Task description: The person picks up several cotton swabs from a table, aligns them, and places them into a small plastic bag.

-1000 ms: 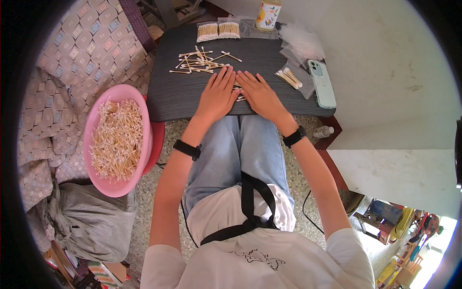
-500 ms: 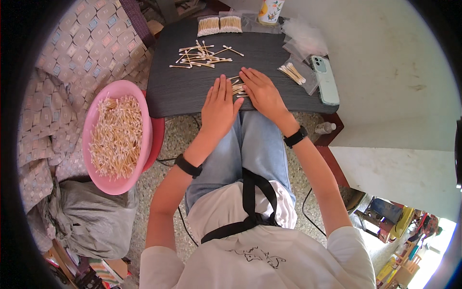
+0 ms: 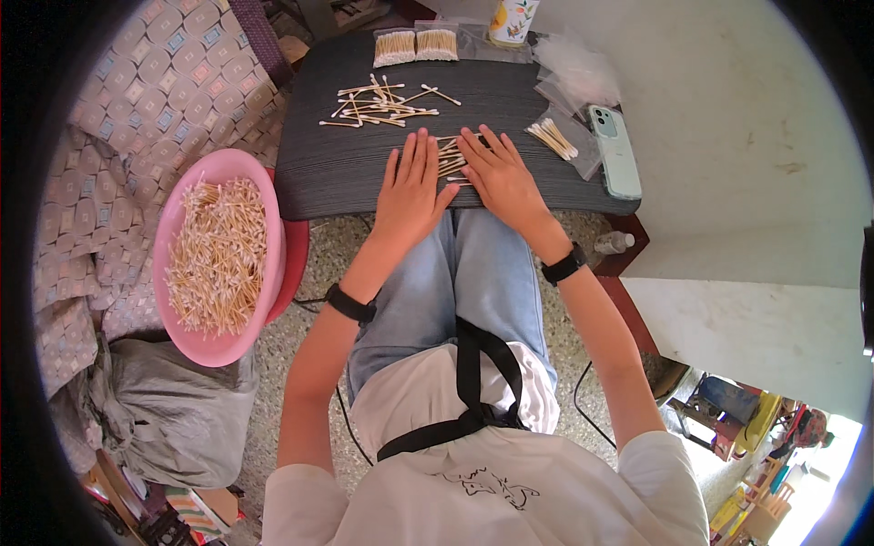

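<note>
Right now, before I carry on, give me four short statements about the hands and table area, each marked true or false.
1. Cotton swabs lie between the left hand and the right hand. True.
2. The pink basin stands on the person's right. False: the basin is on the left.
3. The pale phone lies on the dark table. True.
4. The left hand is a fist. False: it is held open.

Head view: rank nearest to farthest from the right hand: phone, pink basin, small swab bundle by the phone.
1. Small swab bundle: just right of the right hand.
2. Phone: farther right.
3. Pink basin: far left, past the left hand.
</note>
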The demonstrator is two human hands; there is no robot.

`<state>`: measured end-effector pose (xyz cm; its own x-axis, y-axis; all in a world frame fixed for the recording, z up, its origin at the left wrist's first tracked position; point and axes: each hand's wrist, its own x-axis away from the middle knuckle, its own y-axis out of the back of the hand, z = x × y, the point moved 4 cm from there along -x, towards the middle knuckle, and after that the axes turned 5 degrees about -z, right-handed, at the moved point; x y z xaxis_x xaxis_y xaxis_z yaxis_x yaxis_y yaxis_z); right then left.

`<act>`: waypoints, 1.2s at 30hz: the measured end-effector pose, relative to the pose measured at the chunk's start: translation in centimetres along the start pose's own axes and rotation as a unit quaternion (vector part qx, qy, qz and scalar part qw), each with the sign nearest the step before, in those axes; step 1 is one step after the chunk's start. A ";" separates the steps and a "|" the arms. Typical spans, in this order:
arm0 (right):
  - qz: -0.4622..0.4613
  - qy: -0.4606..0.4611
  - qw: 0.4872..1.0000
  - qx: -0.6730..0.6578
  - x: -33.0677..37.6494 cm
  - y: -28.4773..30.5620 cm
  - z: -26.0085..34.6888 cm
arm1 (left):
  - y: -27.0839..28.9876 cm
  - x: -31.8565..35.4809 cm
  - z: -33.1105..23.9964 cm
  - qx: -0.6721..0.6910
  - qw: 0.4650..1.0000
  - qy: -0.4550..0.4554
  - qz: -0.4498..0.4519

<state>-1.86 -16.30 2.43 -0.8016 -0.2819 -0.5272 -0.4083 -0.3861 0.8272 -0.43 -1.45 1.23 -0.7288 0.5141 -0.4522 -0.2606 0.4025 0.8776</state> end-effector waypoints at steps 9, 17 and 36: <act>0.036 0.037 0.996 0.073 0.7 0.7 0.8 | 1.0 1.0 0.3 0.026 0.999 -0.035 0.026; 0.054 0.024 0.998 -0.026 -0.3 0.5 -0.5 | 0.8 -0.6 0.8 0.009 0.996 -0.075 0.040; 0.103 -0.293 0.459 -0.832 -0.8 17.2 14.8 | 2.0 -0.1 1.7 0.160 0.986 -0.016 -0.040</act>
<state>-14.70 -9.70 20.01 -0.9272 -0.3670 0.0753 0.2110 -0.6775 -0.7046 0.20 0.58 2.72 -0.6921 0.4935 -0.5267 -0.0985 0.6583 0.7463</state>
